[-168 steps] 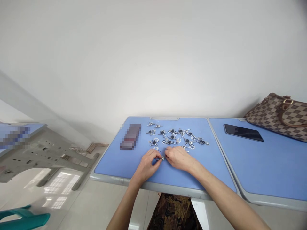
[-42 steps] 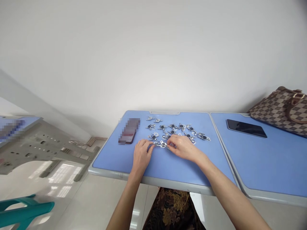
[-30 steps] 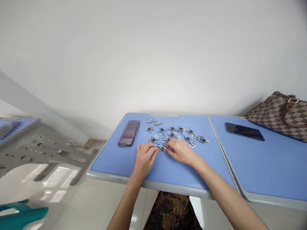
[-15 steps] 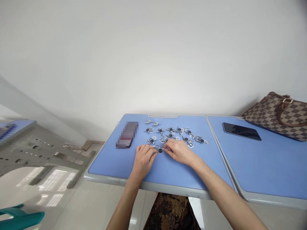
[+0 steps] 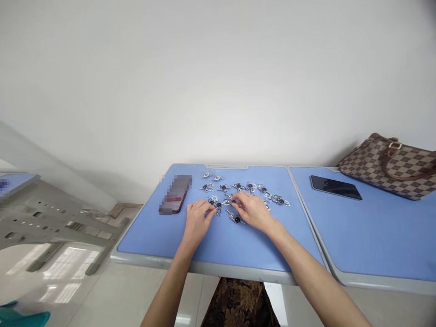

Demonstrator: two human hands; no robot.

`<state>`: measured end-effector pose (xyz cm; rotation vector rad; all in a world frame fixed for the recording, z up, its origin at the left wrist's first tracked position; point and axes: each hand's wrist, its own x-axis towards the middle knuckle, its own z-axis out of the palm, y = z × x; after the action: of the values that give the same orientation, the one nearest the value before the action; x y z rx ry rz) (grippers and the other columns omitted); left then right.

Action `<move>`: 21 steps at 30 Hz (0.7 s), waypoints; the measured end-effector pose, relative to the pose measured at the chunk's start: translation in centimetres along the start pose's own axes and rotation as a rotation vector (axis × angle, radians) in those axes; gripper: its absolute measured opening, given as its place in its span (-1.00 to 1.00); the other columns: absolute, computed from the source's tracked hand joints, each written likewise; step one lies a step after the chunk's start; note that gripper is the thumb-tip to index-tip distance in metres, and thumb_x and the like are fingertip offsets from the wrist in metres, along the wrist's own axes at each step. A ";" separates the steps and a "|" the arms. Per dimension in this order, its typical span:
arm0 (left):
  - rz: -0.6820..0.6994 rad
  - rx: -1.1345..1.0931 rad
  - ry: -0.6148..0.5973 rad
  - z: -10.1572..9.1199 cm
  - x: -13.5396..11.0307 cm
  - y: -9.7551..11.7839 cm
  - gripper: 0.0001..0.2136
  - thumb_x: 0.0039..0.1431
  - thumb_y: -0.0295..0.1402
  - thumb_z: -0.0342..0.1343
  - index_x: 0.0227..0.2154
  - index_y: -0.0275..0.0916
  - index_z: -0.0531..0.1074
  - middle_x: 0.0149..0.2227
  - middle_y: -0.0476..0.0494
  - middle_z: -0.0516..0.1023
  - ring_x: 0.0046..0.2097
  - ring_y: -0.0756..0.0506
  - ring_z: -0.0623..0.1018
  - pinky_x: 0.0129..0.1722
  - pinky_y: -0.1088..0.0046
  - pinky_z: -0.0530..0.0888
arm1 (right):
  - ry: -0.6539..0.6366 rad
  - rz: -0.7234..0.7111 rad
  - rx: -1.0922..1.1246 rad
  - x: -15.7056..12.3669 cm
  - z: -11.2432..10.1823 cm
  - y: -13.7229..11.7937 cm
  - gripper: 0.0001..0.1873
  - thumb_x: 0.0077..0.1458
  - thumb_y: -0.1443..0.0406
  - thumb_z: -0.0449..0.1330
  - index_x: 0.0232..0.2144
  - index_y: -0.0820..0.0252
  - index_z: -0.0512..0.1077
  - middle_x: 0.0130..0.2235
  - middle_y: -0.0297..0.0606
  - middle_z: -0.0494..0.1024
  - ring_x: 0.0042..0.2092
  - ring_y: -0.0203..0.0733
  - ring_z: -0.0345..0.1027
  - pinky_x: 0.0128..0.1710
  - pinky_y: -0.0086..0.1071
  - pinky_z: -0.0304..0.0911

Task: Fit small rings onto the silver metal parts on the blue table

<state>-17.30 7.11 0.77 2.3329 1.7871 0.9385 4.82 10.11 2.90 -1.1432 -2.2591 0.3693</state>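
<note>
Several small silver metal parts with black centres [image 5: 238,187] lie spread over the back half of a blue desk [image 5: 170,236]. My left hand [image 5: 196,219] rests on the desk with its fingers curled, the fingertips touching a small part [image 5: 215,206] at the left of the group. My right hand [image 5: 252,210] lies palm down, fingers bent, with its fingertips among the parts near the middle. One silver part [image 5: 235,218] lies on the desk just under and in front of my right hand's fingers.
A blurred dark flat object [image 5: 175,194] lies at the desk's left. A second blue desk [image 5: 374,236] adjoins on the right, bearing a black phone [image 5: 335,187] and a brown checkered handbag [image 5: 388,165]. A grey frame [image 5: 61,218] stands on the tiled floor at left.
Both hands have moved from holding one part together at the desk's middle back toward the group. A part now lies loose in front of my right hand.
</note>
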 end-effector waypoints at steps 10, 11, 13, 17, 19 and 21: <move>-0.057 -0.076 -0.060 0.1 0.0 0.3 -0.92 0.19 -0.40 0.10 -0.41 -0.18 0.44 -0.32 -0.05 0.52 -0.21 -0.10 0.49 -0.14 0.29 0.26 | 0.033 -0.035 -0.031 -0.1 0.1 -0.2 -0.87 0.25 0.35 0.08 -0.16 0.17 0.39 -0.26 -0.26 0.53 -0.38 -0.29 0.36 -0.42 -0.44 0.08; -0.068 -0.087 -0.066 0.1 0.1 0.3 -0.91 0.20 -0.40 0.10 -0.42 -0.18 0.44 -0.32 -0.05 0.52 -0.20 -0.10 0.49 -0.14 0.29 0.26 | 0.034 -0.040 -0.034 -0.1 0.1 -0.2 -0.87 0.25 0.35 0.08 -0.16 0.17 0.39 -0.26 -0.26 0.53 -0.38 -0.29 0.36 -0.42 -0.43 0.08; -0.082 -0.100 -0.075 0.1 0.1 0.4 -0.91 0.20 -0.40 0.09 -0.42 -0.19 0.44 -0.33 -0.04 0.52 -0.20 -0.10 0.49 -0.13 0.29 0.26 | 0.043 -0.043 -0.034 -0.1 0.1 -0.1 -0.87 0.25 0.35 0.08 -0.17 0.16 0.39 -0.26 -0.27 0.54 -0.38 -0.29 0.37 -0.42 -0.43 0.08; -0.078 -0.099 -0.063 0.0 -0.1 0.5 -0.91 0.17 -0.41 0.09 -0.42 -0.18 0.45 -0.34 -0.04 0.52 -0.22 -0.08 0.50 -0.13 0.30 0.29 | 0.058 -0.018 -0.009 -0.1 -0.1 -0.1 -0.87 0.25 0.36 0.08 -0.18 0.16 0.40 -0.27 -0.27 0.54 -0.38 -0.28 0.37 -0.41 -0.43 0.10; -0.069 -0.091 -0.054 0.0 -0.2 0.5 -0.92 0.16 -0.41 0.09 -0.41 -0.18 0.46 -0.35 -0.04 0.52 -0.23 -0.09 0.51 -0.13 0.31 0.30 | 0.062 -0.005 0.013 0.0 -0.3 -0.1 -0.87 0.24 0.36 0.08 -0.19 0.16 0.41 -0.27 -0.26 0.54 -0.38 -0.28 0.37 -0.39 -0.43 0.13; -0.061 -0.078 -0.049 0.0 -0.4 0.5 -0.92 0.15 -0.42 0.09 -0.41 -0.17 0.47 -0.35 -0.04 0.53 -0.22 -0.09 0.51 -0.13 0.31 0.31 | 0.073 0.001 0.033 0.1 -0.6 0.0 -0.87 0.24 0.36 0.08 -0.20 0.16 0.41 -0.27 -0.26 0.54 -0.37 -0.27 0.38 -0.37 -0.42 0.16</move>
<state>-16.98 6.63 0.83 2.2223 1.7589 0.9175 5.13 10.18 3.37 -1.1231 -2.1809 0.3585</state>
